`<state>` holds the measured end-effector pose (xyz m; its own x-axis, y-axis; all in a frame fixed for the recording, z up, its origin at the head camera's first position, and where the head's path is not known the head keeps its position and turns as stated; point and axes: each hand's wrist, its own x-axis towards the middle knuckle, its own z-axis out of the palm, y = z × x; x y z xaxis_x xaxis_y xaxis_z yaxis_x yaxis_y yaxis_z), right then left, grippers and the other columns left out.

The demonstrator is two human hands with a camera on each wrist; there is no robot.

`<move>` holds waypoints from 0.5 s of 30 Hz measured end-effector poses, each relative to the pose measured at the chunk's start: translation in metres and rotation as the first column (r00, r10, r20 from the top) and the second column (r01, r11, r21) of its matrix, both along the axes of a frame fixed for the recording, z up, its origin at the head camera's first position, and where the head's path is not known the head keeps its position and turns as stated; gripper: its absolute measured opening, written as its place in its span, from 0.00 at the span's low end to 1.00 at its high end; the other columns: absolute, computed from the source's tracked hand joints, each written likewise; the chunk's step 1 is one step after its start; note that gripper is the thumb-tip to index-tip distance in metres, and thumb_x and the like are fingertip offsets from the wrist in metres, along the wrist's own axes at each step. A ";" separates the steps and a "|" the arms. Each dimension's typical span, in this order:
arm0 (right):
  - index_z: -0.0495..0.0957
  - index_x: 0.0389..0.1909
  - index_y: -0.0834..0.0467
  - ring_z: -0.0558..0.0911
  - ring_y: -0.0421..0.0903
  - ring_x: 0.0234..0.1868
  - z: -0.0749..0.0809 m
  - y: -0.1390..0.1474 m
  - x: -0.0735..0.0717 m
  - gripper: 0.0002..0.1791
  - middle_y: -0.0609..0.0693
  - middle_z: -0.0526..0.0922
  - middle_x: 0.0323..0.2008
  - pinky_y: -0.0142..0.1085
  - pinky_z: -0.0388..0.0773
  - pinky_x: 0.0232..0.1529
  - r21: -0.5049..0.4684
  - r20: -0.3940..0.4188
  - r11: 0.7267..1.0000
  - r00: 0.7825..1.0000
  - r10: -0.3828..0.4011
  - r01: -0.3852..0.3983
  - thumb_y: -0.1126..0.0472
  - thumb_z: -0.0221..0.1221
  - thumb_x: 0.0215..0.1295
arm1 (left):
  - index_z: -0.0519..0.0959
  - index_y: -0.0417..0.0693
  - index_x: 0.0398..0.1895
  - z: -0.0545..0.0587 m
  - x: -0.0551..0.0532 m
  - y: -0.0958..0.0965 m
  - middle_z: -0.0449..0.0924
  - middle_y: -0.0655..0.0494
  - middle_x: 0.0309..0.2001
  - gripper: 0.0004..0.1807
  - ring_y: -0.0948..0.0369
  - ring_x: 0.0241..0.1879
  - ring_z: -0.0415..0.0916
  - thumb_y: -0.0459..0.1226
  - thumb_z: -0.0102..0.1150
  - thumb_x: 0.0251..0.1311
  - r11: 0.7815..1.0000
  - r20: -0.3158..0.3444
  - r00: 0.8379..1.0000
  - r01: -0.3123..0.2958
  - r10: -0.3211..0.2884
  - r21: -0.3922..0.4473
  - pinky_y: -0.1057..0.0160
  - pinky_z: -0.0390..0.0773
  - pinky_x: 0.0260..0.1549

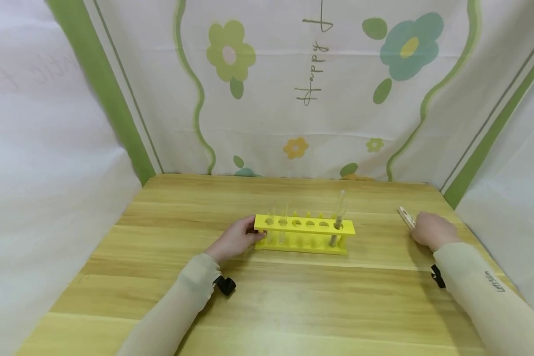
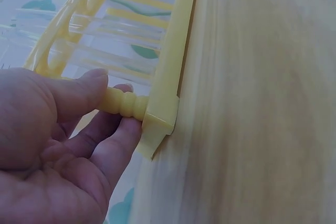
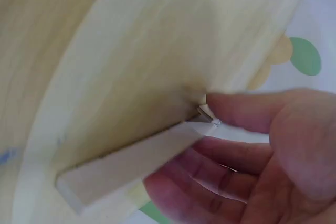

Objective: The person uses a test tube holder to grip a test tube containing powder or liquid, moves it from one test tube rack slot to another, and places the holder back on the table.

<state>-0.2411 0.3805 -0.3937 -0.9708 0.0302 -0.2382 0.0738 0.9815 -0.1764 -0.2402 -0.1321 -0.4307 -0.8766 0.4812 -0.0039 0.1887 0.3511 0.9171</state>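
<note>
In the head view, a yellow test tube rack (image 1: 302, 225) stands on the wooden table. Two clear test tubes (image 1: 283, 222) are in its left holes. At the right end, a taller tube (image 1: 339, 210) has something greyish inside. My left hand (image 1: 237, 238) holds the rack's left end; in the left wrist view, thumb and fingers pinch its yellow end post (image 2: 123, 102). Over on the right, my right hand (image 1: 435, 230) grips one end of a pale wooden test tube clamp (image 3: 131, 163) lying on the table. The fingers partly hide that end.
Wood-grain table (image 1: 267, 306) spreads around the rack and both hands. A white fabric sheet with printed flowers (image 1: 231, 52) hangs behind its far edge, and pale sheets (image 1: 49, 198) flank both sides.
</note>
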 end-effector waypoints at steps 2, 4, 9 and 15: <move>0.71 0.26 0.64 0.72 0.53 0.23 0.002 0.001 0.003 0.15 0.57 0.73 0.23 0.45 0.71 0.23 0.007 -0.017 1.000 1.000 0.023 -0.023 0.57 0.58 0.65 | 0.75 0.50 0.56 -0.001 0.000 0.000 0.80 0.53 0.51 0.13 0.58 0.51 0.77 0.32 0.56 0.71 1.000 0.005 1.000 -0.009 0.009 -0.002 0.59 0.79 0.46; 0.74 0.29 0.68 0.76 0.56 0.26 0.006 0.001 0.006 0.19 0.61 0.77 0.25 0.48 0.74 0.26 0.023 -0.055 0.998 0.997 0.059 -0.058 0.54 0.60 0.65 | 0.75 0.51 0.56 -0.001 -0.001 0.000 0.79 0.53 0.51 0.13 0.58 0.52 0.76 0.33 0.56 0.71 1.000 0.003 1.000 -0.015 0.016 -0.015 0.58 0.79 0.47; 0.73 0.53 0.76 0.79 0.72 0.43 0.021 -0.008 0.017 0.30 0.74 0.79 0.45 0.63 0.75 0.38 0.056 -0.159 0.989 0.976 0.148 -0.140 0.50 0.58 0.69 | 0.73 0.52 0.61 0.005 0.003 -0.009 0.78 0.56 0.53 0.18 0.57 0.55 0.74 0.36 0.59 0.70 0.996 -0.018 0.999 -0.047 0.046 -0.081 0.53 0.75 0.54; 0.71 0.62 0.70 0.79 0.70 0.47 0.033 -0.036 0.037 0.32 0.74 0.76 0.53 0.63 0.74 0.43 0.026 -0.318 0.970 0.918 0.237 -0.241 0.46 0.56 0.73 | 0.67 0.51 0.69 0.015 0.016 -0.037 0.74 0.52 0.58 0.25 0.53 0.59 0.71 0.42 0.58 0.71 0.975 -0.101 0.992 -0.094 0.075 -0.200 0.48 0.71 0.58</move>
<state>-0.2037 0.3445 -0.3604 -0.9735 -0.2129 0.0836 -0.2242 0.9605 -0.1650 -0.2244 -0.1690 -0.4160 -0.9152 0.4028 -0.0110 0.2311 0.5470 0.8046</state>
